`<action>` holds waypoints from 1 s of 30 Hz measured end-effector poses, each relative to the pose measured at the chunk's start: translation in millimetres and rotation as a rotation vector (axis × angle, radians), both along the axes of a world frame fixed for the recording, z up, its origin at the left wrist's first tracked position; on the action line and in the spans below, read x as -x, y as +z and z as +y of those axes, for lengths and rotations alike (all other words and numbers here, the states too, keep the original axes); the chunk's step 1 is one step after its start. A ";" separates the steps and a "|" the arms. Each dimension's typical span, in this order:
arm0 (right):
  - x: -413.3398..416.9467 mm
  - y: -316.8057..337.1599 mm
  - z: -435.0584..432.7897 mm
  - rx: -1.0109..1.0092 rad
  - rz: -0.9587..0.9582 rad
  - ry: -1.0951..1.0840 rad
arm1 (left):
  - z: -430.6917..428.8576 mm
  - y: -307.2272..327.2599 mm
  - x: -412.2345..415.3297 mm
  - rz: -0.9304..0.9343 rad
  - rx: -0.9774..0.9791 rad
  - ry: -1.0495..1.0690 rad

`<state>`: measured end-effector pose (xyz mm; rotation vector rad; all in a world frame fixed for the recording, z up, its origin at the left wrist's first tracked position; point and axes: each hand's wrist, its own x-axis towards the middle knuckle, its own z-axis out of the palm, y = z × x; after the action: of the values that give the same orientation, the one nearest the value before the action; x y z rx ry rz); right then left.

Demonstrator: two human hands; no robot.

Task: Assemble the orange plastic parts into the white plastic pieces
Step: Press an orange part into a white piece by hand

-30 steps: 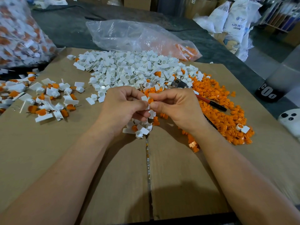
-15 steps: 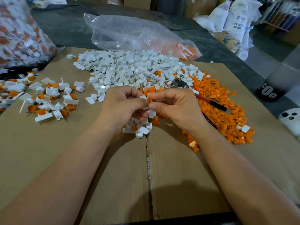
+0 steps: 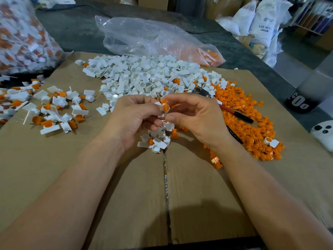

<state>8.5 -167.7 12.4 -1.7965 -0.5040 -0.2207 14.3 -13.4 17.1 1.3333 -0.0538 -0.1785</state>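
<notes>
piece with orange part pinched by left hand, right hand.

One cam only, head-worn, wide-angle.
It looks forward and down from the person's head onto the desk, close in, with left hand and right hand dead centre; white sacks and floor sneak in top right.

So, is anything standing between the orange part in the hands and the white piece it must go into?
Nothing visible does. The orange part sits right against the white piece, which the left hand pinches, while the right hand pinches the orange part. Whether it is fully seated cannot be told.
</notes>
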 end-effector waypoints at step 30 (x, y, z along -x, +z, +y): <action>-2.3 -1.1 -5.6 0.056 -0.056 0.008 | -1.4 -1.6 1.6 -0.081 -0.073 -0.010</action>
<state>10.8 -173.4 11.3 -1.8461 -0.5615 -0.2538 12.6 -14.8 15.5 1.4134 -0.1233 -0.1367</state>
